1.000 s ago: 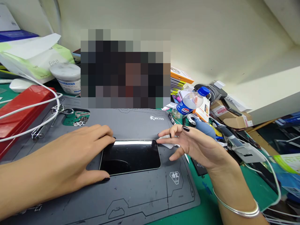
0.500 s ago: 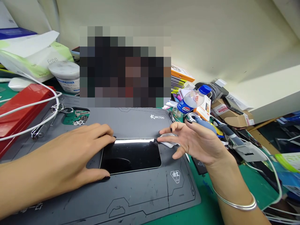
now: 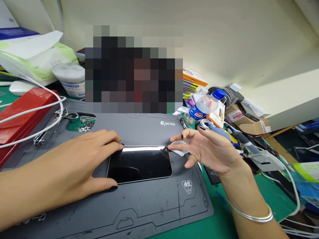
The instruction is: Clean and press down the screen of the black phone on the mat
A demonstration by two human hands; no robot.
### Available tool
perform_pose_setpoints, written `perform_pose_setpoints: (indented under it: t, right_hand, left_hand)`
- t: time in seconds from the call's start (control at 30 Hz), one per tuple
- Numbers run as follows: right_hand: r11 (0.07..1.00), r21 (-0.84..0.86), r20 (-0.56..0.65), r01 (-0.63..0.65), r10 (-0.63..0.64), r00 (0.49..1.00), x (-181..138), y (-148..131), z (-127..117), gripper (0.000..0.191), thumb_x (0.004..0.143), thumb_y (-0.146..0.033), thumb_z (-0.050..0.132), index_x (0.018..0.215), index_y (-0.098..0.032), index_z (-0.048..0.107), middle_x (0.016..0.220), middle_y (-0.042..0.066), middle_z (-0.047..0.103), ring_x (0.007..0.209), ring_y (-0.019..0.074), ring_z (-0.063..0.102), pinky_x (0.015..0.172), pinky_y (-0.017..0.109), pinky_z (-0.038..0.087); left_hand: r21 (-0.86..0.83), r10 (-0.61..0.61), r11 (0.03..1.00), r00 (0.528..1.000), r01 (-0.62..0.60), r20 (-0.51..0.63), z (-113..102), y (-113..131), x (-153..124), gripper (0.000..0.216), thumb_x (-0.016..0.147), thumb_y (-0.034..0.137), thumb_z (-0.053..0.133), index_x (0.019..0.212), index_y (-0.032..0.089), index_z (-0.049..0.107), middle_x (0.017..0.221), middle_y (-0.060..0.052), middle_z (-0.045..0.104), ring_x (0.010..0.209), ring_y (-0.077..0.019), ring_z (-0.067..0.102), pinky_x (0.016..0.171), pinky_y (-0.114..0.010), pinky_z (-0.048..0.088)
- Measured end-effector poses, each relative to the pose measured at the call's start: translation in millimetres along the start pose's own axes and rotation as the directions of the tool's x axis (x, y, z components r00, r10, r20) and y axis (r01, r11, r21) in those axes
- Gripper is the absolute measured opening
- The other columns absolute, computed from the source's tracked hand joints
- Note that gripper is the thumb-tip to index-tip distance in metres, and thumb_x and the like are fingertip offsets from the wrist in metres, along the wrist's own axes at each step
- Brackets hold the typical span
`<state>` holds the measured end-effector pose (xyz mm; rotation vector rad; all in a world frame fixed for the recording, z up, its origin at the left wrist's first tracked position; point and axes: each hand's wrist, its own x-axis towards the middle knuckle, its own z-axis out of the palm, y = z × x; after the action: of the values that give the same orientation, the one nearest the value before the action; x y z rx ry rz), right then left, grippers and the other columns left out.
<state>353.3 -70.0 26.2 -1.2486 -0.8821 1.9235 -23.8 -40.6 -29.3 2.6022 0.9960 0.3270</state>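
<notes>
A smartphone (image 3: 141, 166) with a dark, glossy screen lies flat on the grey work mat (image 3: 149, 202), long side across my view. My left hand (image 3: 92, 162) spans its left end, thumb at the near edge and fingers at the far edge. At the phone's far right corner, a fingertip of my right hand (image 3: 211, 151) touches it or lies very close. The other fingers of that hand are spread, palm turned sideways, holding nothing. Behind those fingers a crumpled white piece (image 3: 179, 151), perhaps tissue, is partly hidden.
Scissors (image 3: 66, 114) and small metal parts (image 3: 86, 124) lie at the mat's back left, by a red box (image 3: 27, 116) and white cable. A paste tub (image 3: 71, 81) stands behind. To the right are a Pepsi bottle (image 3: 205, 106), a cardboard box (image 3: 246, 121) and a black battery-like piece (image 3: 211, 176).
</notes>
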Motion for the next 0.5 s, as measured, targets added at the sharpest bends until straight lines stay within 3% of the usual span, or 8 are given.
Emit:
perform_pose_setpoints:
  t: [0.5]
  right_hand:
    - [0.998, -0.066, -0.049, 0.013, -0.016, 0.999, -3.3, -2.9, 4.0, 0.048, 0.087, -0.068, 0.09, 0.101, -0.026, 0.072, 0.129, 0.012, 0.079, 0.134, 0.0372, 0.074, 0.065, 0.033, 0.073]
  left_hand:
    - [0.004, 0.042, 0.999, 0.998, -0.042, 0.04, -1.1, -7.1, 0.6, 0.04, 0.093, 0.049, 0.079, 0.128, 0.032, 0.077, 0.137, -0.007, 0.078, 0.113, -0.0342, 0.077, 0.092, -0.048, 0.066]
